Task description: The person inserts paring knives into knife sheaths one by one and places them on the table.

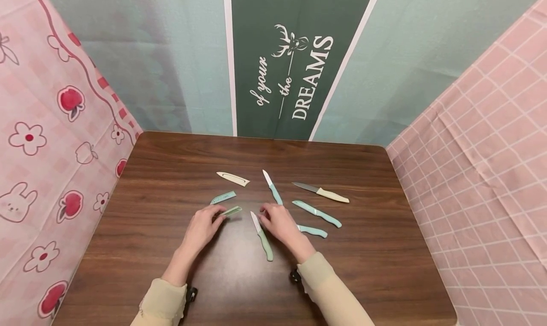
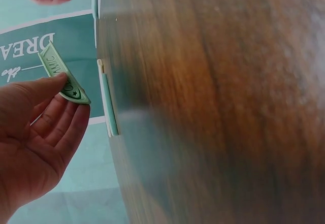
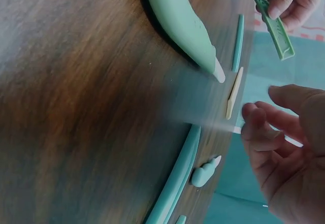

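Observation:
My left hand (image 1: 201,228) pinches a light green knife sheath (image 1: 232,210) between thumb and fingers, raised off the table in the left wrist view. The right hand (image 1: 279,224) hovers above the table with bent fingers, thumb apart, holding nothing. Beside it lies a green-handled paring knife (image 1: 265,245), blade bare and pointing away from me. Beyond the right hand is a teal-handled paring knife (image 1: 275,193), also bare-bladed. A teal sheath (image 1: 223,198) lies just past the left hand, and a cream sheath (image 1: 233,178) is farther back.
Right of the right hand lie a bare cream-handled knife (image 1: 333,195), a teal knife in its sheath (image 1: 328,218), and another teal knife (image 1: 314,231) partly hidden by the hand. Printed cloths hang around the wooden table (image 1: 367,278).

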Motion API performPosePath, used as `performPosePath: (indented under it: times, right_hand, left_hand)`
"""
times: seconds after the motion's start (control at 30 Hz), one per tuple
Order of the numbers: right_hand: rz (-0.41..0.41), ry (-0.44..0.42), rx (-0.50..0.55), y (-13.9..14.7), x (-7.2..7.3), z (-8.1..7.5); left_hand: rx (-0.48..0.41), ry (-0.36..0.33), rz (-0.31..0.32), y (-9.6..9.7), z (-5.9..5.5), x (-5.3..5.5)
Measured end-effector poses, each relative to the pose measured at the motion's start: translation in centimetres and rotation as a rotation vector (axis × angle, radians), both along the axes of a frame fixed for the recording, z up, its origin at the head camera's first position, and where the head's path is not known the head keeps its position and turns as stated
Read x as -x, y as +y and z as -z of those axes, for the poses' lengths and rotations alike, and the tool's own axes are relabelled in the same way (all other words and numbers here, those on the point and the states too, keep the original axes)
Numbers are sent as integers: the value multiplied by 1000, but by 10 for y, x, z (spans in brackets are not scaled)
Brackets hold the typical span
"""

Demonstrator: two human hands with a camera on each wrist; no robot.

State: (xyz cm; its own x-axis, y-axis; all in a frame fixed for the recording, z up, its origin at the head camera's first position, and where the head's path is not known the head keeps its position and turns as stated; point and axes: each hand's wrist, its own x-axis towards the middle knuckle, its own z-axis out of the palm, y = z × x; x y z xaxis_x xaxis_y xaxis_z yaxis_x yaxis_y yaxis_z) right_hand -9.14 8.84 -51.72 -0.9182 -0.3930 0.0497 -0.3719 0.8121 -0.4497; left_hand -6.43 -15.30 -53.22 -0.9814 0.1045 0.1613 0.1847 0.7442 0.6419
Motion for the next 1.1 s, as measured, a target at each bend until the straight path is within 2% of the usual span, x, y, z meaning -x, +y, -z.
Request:
performPosePath:
  times: [0.13, 0.3, 0.67, 0.83, 1.1]
  right_hand:
    - [6, -79, -29, 4, -4, -2]
    - [-15, -131, -89, 6, -10, -2]
    - [-29, -174, -168, 1, -21, 6]
    - [-52, -158, -178, -1, -25, 12]
    - [-84, -60, -201, -2, -29, 12]
  left_hand:
    - [-8, 7, -3, -1, 0, 0]
    - [-9, 4, -4, -2, 1, 0]
    - [0, 0, -13, -2, 3, -1]
    - [2, 6, -1, -3, 4, -3]
    - [-5, 5, -5, -6, 5, -4]
